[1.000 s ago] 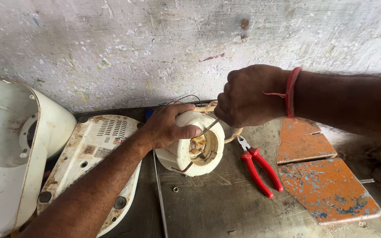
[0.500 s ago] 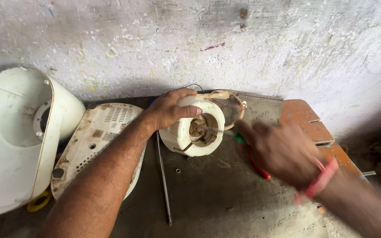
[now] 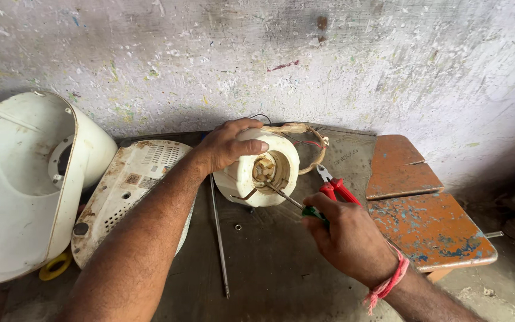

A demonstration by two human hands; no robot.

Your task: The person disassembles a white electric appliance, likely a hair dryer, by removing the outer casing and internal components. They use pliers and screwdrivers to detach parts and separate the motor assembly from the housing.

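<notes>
Slippage is the main risk: the right hand (image 3: 353, 238) has its grip clamped on a green-handled screwdriver (image 3: 287, 197) whose thin tip sits inside the round opening of the white motor housing (image 3: 257, 176) near the tabletop's back edge. The left hand (image 3: 227, 146), fingers closed over the housing's top, could let it roll, and the tip might jab the loose wires (image 3: 314, 146). What the tip touches is hard to make out; red pliers (image 3: 338, 188) are partly hidden.

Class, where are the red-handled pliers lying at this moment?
In the head view, the red-handled pliers lie right of the white motor housing, just beyond the right hand, beside the orange board.
</notes>
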